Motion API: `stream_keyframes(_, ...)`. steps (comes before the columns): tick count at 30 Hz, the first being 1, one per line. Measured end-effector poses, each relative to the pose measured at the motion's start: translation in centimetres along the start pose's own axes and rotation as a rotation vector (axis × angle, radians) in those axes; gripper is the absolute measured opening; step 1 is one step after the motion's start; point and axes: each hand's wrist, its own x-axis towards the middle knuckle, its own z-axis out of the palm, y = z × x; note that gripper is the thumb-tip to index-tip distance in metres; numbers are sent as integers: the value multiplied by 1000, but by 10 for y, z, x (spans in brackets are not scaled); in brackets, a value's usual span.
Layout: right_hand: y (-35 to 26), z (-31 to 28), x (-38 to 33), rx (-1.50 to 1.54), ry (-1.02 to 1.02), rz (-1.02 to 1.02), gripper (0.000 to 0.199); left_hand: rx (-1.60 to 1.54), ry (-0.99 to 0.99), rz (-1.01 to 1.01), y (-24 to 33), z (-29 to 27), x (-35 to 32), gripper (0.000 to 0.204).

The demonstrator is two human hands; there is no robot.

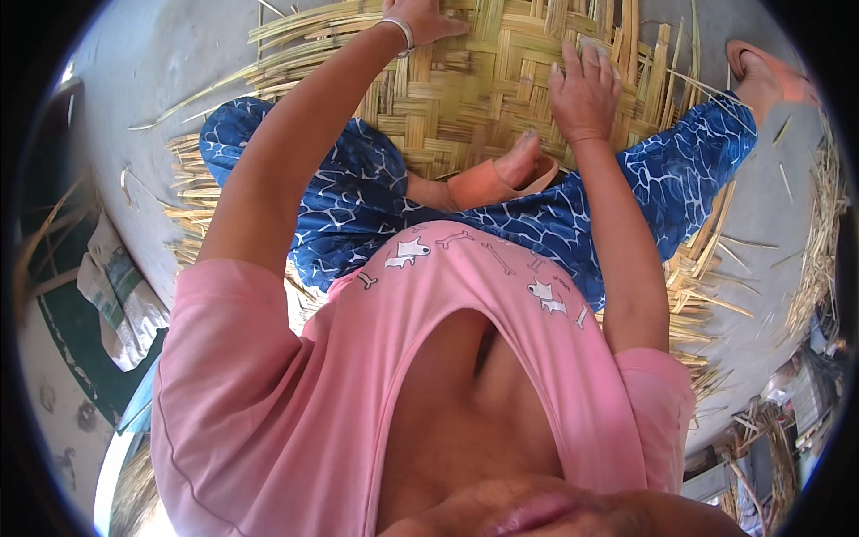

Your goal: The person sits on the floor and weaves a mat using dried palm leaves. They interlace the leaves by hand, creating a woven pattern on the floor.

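A mat of flat yellow-green strips point(438, 125), woven in a checked pattern, lies on the ground before me. My left hand point(428, 18), with a metal bangle at the wrist, rests on its far part. The thumb points right; the other fingers are partly cut off by the upper edge. My right hand point(586, 94) lies palm down on the right side of the weave, its fingers stretched out and slightly apart. Loose strip ends point(304, 40) stick out at the mat's left, and more unwoven ends point(660, 76) stand out at its right.
My sandalled foot point(506, 179) is on the mat's near edge; the other sandal point(774, 72) is on the grey floor point(148, 89) at far right. Strip ends show beside both legs. Dry straw point(814, 242) lies along the right. A cloth sack point(116, 295) is at left.
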Motion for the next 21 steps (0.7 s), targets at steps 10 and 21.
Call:
stream_keyframes(10, 1, 0, 1, 43, 10, 22, 47, -204, 83, 19, -8, -11, 0, 74)
stream_keyframes(21, -3, -4, 0, 81, 5, 41, 47, 317, 379, 202, -18, 7, 15, 55)
